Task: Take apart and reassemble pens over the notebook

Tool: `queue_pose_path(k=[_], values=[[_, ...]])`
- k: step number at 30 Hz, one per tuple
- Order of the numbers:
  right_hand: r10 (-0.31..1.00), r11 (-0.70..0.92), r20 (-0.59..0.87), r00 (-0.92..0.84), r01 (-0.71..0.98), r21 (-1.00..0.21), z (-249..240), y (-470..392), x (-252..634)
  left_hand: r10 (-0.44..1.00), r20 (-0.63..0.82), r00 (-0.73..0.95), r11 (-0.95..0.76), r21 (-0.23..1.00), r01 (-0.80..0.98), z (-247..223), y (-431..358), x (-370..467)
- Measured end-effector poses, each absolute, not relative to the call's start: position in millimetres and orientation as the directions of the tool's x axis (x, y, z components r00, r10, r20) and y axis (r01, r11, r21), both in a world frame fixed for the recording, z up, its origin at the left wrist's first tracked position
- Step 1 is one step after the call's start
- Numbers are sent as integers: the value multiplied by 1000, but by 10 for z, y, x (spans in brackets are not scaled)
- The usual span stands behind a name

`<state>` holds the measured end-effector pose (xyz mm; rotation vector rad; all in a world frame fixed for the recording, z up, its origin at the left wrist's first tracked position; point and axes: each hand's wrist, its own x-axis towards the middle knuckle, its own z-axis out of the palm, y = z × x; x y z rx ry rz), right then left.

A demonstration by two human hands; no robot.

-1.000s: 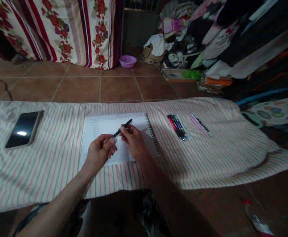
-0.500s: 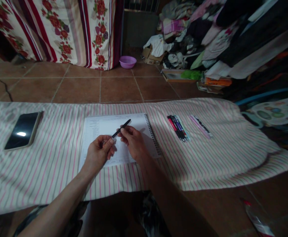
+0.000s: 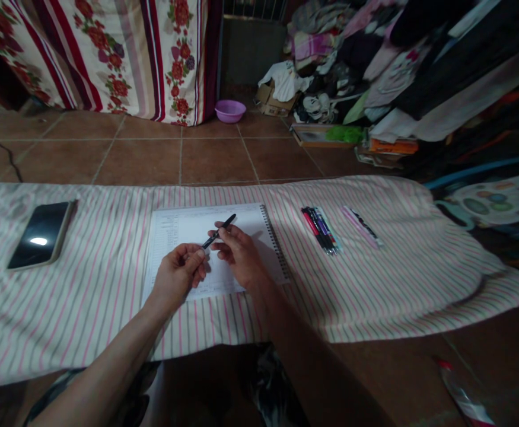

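Note:
Both hands hold one black pen [image 3: 228, 221] above an open spiral notebook [image 3: 197, 223]. My left hand [image 3: 181, 268] pinches the pen's lower end between thumb and fingers. Higher up the barrel, my right hand [image 3: 236, 249] grips it with thumb and fingertips. The pen slants, its dark upper end pointing away to the right. Beneath the hands, the notebook's page is mostly white, with a column of small print along its left side. Its wire binding runs down the right edge.
Right of the notebook lie several pens [image 3: 321, 231] in a bundle, then a pink pen [image 3: 359, 226] beside a black-and-white one. A phone [image 3: 41, 234] rests at left on the striped cloth [image 3: 108, 267]. Beyond are a purple basin [image 3: 230, 111] and piled clothes [image 3: 317, 50].
My right hand's fingers have shifted slightly on the pen, its index finger lifting a little. My left hand has stayed in place.

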<state>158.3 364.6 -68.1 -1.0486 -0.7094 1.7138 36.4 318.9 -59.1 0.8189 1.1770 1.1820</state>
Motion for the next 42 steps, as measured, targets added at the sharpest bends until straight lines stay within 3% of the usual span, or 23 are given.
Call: queue_pose_path(k=[16,42], values=[[936,-338,-344,-74,-463,-819,-698,3653,1562,971,-237,-22,223,939,-263,-645,3196,371],[928,-360,-359,-98,-478,-801,-680,3656,1577,954,-280,-106,255,945,-204,-588,3209,364]])
